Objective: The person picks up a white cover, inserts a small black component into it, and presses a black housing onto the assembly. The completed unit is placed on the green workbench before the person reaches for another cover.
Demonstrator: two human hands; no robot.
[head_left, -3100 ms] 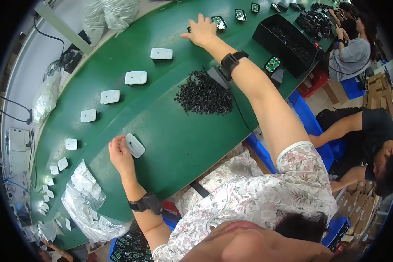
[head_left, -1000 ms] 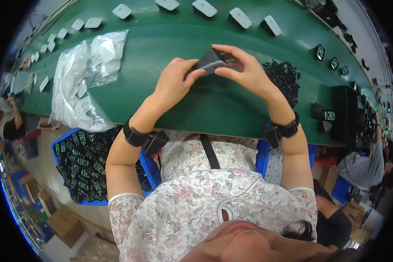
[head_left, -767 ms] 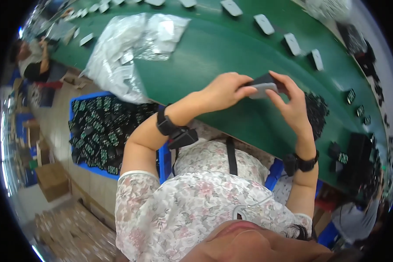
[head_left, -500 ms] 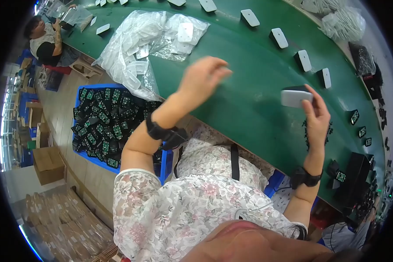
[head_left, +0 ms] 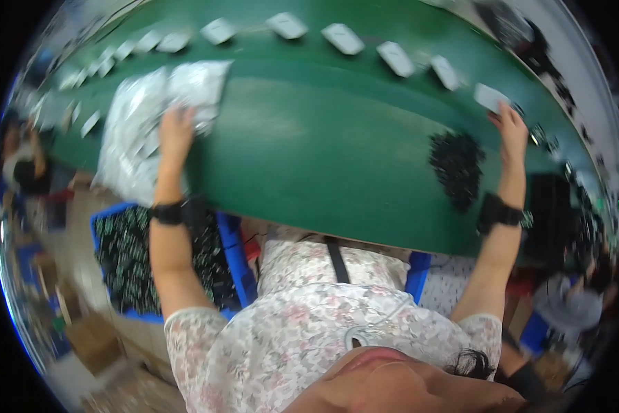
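Observation:
My right hand [head_left: 509, 129] pinches the near edge of a small white-topped housing [head_left: 490, 98] at the right end of a curved row of similar pieces. My left hand [head_left: 176, 129] is over the clear plastic bag [head_left: 134, 131] of whitish plastic parts at the left of the table. Motion smears its fingers, and whether they hold a part does not show. A pile of small black pieces [head_left: 457, 168] lies on the green table [head_left: 309, 158], left of my right forearm.
White-topped housings [head_left: 342, 39] line the far side of the table. A blue crate [head_left: 235, 258] full of black parts with green circuit boards stands below the left table edge. At the right are a black box [head_left: 550, 210] and loose black parts. Another person [head_left: 26, 158] sits at far left.
My right hand has carried the white-topped housing away to the row's end. My left hand has moved left onto the plastic bag. The whole view has turned.

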